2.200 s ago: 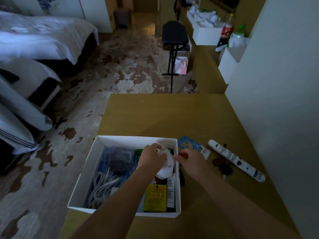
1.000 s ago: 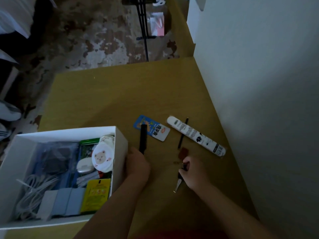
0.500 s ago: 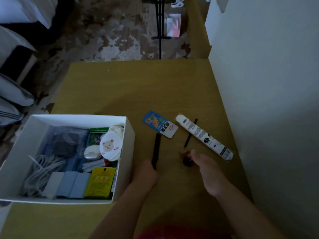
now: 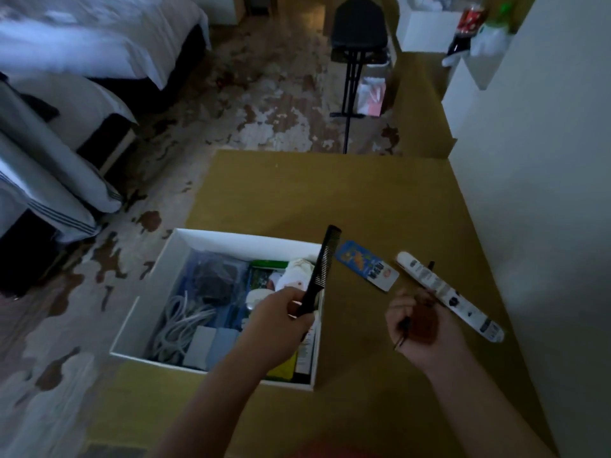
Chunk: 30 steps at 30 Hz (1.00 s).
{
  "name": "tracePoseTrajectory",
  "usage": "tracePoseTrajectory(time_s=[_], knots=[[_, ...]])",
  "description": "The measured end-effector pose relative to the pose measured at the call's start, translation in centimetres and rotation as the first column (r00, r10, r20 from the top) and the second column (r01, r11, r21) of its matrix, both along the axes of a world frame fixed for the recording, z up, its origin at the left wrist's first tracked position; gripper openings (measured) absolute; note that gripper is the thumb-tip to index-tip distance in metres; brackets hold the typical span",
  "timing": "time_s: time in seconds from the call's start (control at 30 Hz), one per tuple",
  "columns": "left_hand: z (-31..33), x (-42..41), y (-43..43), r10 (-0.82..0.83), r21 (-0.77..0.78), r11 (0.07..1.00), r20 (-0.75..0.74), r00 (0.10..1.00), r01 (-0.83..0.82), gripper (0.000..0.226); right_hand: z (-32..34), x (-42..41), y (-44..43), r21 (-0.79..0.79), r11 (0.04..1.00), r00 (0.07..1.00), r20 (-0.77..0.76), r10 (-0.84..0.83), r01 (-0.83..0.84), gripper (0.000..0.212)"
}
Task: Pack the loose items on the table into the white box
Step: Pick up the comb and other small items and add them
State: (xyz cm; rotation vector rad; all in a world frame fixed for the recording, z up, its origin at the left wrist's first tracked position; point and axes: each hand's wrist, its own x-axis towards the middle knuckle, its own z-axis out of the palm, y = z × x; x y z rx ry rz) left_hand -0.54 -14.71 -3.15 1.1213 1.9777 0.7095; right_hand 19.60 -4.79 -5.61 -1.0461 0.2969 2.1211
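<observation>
Head view: left grip holds the black comb over the white box.
Right grip: curled round a small brown thing.
Tip: lay comb flat inside.

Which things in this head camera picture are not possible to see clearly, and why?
Head view:
- Brownish item in the right hand: dim, partly covered by fingers; unidentifiable.
- Print on the white tube and blue card: too small, blurred.
- Near-right contents of the white box: hidden by the left hand with the black comb.
- Thin black item beyond the tube: mostly hidden by it.
</observation>
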Motion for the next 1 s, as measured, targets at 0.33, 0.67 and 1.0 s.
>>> tracePoseTrajectory(time_s=[0.33,0.67,1.0], knots=[[-3.1,-8.7,-2.9,0.233,-0.105,0.963,-0.141,0.962,-0.249,0.013,4.4,-9.3,-0.1,0.189,0.857,0.845,0.361,0.394,-0.48,0.024],[-4.0,-11.5,-1.9,0.057,-0.267,0.955,-0.256,0.965,-0.128,0.007,2.4,-15.3,-1.4,0.183,0.672,0.611,0.629,0.481,-0.717,0.015],[-5.7,-12.4,-2.9,0.228,-0.275,0.932,-0.057,0.972,-0.234,0.012,0.4,-16.1,-1.6,0.131,0.688,0.586,0.649,0.485,-0.714,0.02]])
